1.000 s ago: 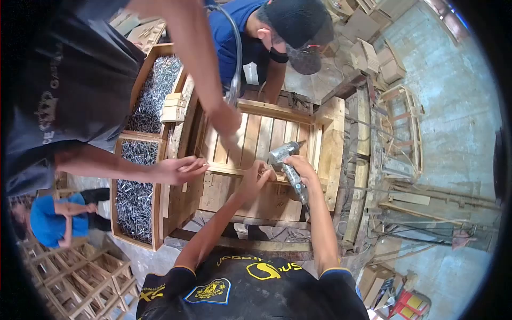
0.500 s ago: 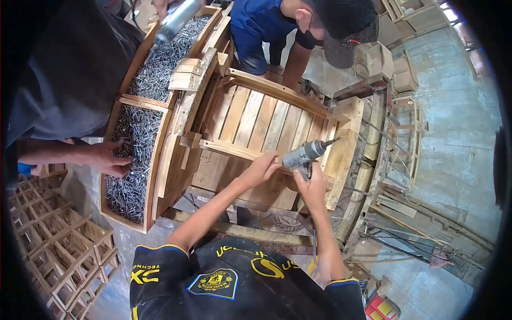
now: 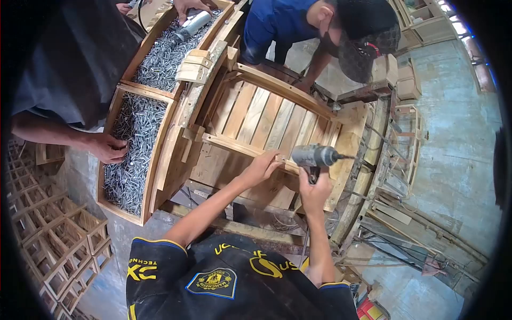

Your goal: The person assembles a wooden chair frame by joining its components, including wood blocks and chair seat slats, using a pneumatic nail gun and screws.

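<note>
My right hand (image 3: 316,191) grips the handle of a grey pistol-shaped power driver (image 3: 306,156), its bit pointing to the right above the wood. A thin hose runs down from the handle. My left hand (image 3: 261,168) is closed at the near rail (image 3: 240,148) of a slatted wooden frame (image 3: 265,120), thumb and fingertips pinched together; whatever they hold is too small to make out. Beyond my left hand, the frame's pale and brown slats lie side by side between two long rails.
Left of the frame, a curved two-part wooden tray (image 3: 101,197) is full of screws; a co-worker's hand (image 3: 109,148) reaches in. Another hand holds a second driver (image 3: 193,25) over it. A capped person (image 3: 277,21) leans over the far rail. Wooden frames (image 3: 64,229) stand lower left.
My power driver has moved slightly right, its bit swinging from up-right to nearly level. The second driver is lower, over the screws. The capped person has shifted right.
</note>
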